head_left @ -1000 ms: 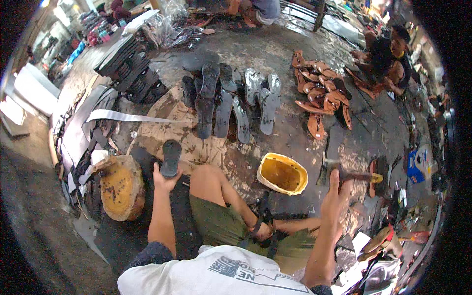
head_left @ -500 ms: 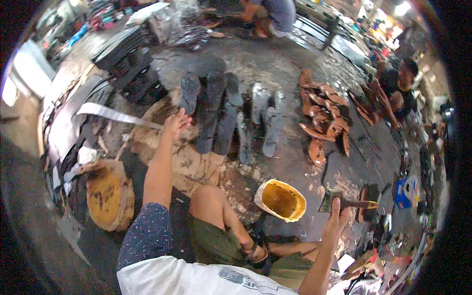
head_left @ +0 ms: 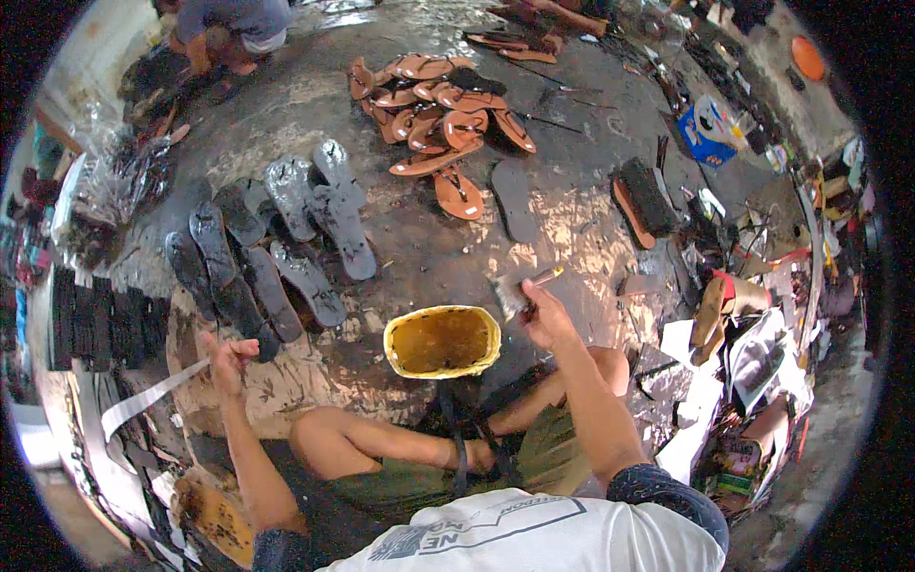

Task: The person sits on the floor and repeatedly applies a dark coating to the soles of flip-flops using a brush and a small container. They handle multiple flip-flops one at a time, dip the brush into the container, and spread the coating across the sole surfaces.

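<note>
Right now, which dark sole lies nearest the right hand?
The lone dark sole right of the frontmost brown sandal; the clustered dark soles lie farther left.

Grips a short, broad brush with dark bristles and a yellow-tipped handle in the right hand, just to the right of an oval yellow container with amber contents. Extends the left hand, fingers partly spread, just beside the end of a long, curved white strip. Sits cross-legged, facing shiny dark grey flat shoe soles laid in loose rows ahead to the left. Farther ahead, faces a heap of tan-brown thong sandals, near a single matte grey sole.
</note>
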`<state>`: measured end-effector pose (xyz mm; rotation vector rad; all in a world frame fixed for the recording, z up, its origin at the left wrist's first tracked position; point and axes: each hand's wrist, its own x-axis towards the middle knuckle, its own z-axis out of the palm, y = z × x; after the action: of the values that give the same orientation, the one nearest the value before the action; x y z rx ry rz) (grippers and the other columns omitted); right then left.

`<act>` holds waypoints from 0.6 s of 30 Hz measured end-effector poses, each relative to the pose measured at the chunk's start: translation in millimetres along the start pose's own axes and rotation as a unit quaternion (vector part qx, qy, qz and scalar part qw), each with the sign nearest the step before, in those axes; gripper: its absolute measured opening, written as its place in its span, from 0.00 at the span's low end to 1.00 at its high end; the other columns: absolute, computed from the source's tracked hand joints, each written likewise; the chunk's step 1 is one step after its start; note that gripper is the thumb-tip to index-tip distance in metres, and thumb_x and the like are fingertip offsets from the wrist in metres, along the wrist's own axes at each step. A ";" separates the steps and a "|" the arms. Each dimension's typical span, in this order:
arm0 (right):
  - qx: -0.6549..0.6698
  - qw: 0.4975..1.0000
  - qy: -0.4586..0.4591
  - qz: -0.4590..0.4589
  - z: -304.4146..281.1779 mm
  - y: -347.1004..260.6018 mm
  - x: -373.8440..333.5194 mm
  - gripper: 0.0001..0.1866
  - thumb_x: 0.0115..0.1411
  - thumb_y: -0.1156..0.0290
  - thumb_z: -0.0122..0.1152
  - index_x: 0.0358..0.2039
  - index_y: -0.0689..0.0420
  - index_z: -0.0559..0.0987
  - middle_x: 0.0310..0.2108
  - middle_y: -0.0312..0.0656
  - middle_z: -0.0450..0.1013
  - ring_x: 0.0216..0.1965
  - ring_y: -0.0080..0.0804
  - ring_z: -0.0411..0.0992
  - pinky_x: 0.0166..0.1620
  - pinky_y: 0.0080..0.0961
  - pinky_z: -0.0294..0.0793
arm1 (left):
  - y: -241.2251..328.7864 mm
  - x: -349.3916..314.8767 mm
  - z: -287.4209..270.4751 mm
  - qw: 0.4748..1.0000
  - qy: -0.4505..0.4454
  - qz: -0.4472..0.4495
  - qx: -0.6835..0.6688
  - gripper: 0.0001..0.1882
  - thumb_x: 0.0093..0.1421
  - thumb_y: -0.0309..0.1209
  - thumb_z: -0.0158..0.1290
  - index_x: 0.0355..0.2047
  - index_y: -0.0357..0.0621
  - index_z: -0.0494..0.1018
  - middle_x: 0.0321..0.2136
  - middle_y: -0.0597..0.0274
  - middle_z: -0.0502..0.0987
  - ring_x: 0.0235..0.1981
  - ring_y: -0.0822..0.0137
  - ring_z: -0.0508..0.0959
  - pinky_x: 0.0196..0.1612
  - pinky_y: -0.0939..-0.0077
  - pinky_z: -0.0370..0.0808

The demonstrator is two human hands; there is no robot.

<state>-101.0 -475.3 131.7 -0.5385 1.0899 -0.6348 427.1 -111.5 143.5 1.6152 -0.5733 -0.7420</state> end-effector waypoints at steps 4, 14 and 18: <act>0.236 0.947 0.213 -0.055 -13.9 -17.6 63.6 0.14 0.68 0.58 0.64 0.37 0.56 0.75 0.27 0.36 0.70 0.26 0.25 0.66 0.28 0.25 0.72 | 95.5 2.1 82.2 0.998 0.016 -0.034 0.053 0.33 0.73 0.59 0.39 0.43 0.41 0.78 0.38 0.56 0.84 0.35 0.64 0.83 0.42 0.68 0.75; 0.238 0.946 0.126 -0.179 -64.8 -32.9 151.2 0.14 0.67 0.62 0.64 0.44 0.58 0.75 0.40 0.42 0.75 0.35 0.28 0.74 0.35 0.27 0.77 | 87.0 121.3 421.2 0.921 -0.252 0.064 0.292 0.34 0.63 0.41 0.62 0.66 0.42 0.64 0.61 0.45 0.72 0.57 0.54 0.77 0.58 0.63 0.74; -0.622 0.699 0.163 -0.313 17.2 -66.5 152.3 0.46 0.57 0.50 0.71 0.71 0.50 0.59 0.71 0.56 0.54 0.72 0.58 0.52 0.72 0.44 0.55 | 19.6 176.2 506.8 0.974 -0.106 0.041 0.196 0.41 0.58 0.42 0.67 0.68 0.47 0.62 0.57 0.49 0.74 0.52 0.55 0.77 0.51 0.60 0.76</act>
<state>-49.6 -627.8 86.9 -2.1244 1.6165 -0.4839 172.7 -581.5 91.4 1.8698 -0.9848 -0.7795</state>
